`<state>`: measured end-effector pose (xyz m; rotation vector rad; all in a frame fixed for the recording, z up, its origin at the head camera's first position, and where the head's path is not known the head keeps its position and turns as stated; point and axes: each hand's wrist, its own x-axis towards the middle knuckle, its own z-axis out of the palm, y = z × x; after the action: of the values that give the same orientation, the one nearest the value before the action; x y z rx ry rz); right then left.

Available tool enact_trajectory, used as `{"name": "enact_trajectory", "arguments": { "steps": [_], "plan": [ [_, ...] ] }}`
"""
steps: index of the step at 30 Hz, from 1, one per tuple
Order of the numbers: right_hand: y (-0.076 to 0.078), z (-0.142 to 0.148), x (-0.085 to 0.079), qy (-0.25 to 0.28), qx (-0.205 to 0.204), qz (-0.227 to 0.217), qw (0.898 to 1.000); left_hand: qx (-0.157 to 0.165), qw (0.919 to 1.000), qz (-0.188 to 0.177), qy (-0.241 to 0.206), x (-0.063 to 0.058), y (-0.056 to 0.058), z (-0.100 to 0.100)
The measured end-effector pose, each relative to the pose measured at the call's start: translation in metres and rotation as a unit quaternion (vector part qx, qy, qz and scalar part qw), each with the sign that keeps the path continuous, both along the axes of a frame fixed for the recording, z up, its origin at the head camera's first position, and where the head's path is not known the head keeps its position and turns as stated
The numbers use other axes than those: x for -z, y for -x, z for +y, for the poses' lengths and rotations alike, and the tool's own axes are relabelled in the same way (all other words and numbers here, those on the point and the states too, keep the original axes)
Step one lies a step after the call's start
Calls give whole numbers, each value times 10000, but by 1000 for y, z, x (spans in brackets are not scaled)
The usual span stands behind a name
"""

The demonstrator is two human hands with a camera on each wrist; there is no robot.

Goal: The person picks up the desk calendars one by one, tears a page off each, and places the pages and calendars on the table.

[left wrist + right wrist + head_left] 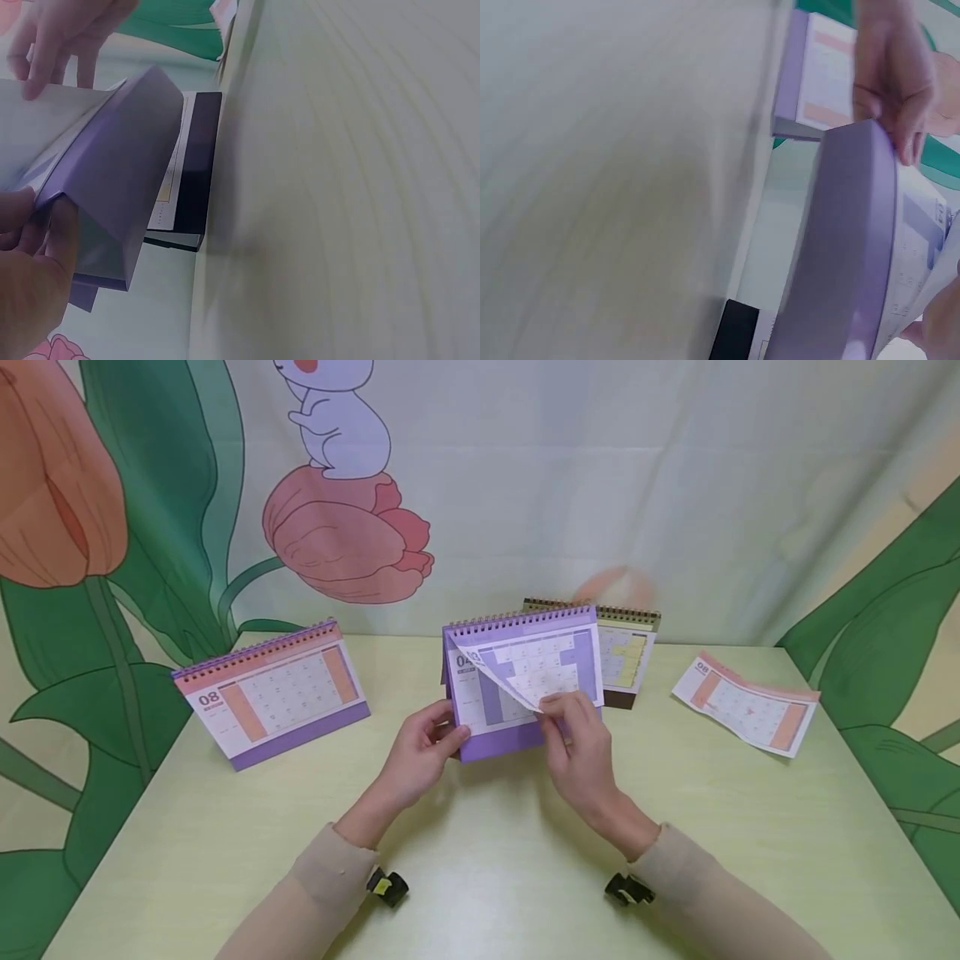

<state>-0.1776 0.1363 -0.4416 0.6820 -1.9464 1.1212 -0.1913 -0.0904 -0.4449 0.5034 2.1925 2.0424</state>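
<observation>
A purple spiral-bound desk calendar (495,745) is held tilted over the middle of the table, with "04" printed at the upper left of a page. My left hand (416,752) grips its lower left corner, thumb on the front and fingers behind, as the left wrist view also shows. Between thumb and fingers, my right hand (581,747) pinches the lower corner of a calendar page (547,672). That page peels away diagonally from the sheet under it and is still joined at the coil along the top. The right fingertips partly hide its corner.
An orange and purple calendar (292,693) marked "08" stands at the left. Behind the held calendar is a yellow and brown one (633,652), partly covered. A loose, curled "08" sheet (750,706) lies at the right. A patterned curtain (675,485) hangs behind the table (487,877).
</observation>
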Motion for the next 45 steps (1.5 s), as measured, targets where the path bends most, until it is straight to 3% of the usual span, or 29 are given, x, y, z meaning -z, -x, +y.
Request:
{"name": "enact_trajectory", "arguments": {
  "steps": [8, 18, 21, 25, 32, 35, 40, 45],
  "plan": [
    [-5, -5, -2, 1159, -133, -981, 9883, -49, 9996, 157, 235, 2, 4, -1],
    [-5, -3, 0, 1878, -112, -1728, 9668, -77, 9991, 119, 394, 5, 9, -2],
    [-2, 1, 3, 2189, -187, -2108, 9525, -134, 9980, 189, 587, 7, 12, -4],
    [0, 4, 5, 2679, -380, -2664, 9251, -252, 9946, 283, 966, 9, 14, -8],
    [2, 5, -3, 3728, -782, -3318, 8630, -309, 9911, 455, 1216, 6, 15, -11],
    [2, 6, -5, 3963, -904, -3550, 8418, -339, 9904, 503, 1238, 7, 15, -12],
    [1, 8, -13, 4101, -1088, -3801, 8219, -421, 9890, 624, 1273, 4, 13, -13],
    [1, 12, -17, 4188, -1243, -3910, 8101, -447, 9889, 660, 1253, 2, 13, -13]
  ]
}}
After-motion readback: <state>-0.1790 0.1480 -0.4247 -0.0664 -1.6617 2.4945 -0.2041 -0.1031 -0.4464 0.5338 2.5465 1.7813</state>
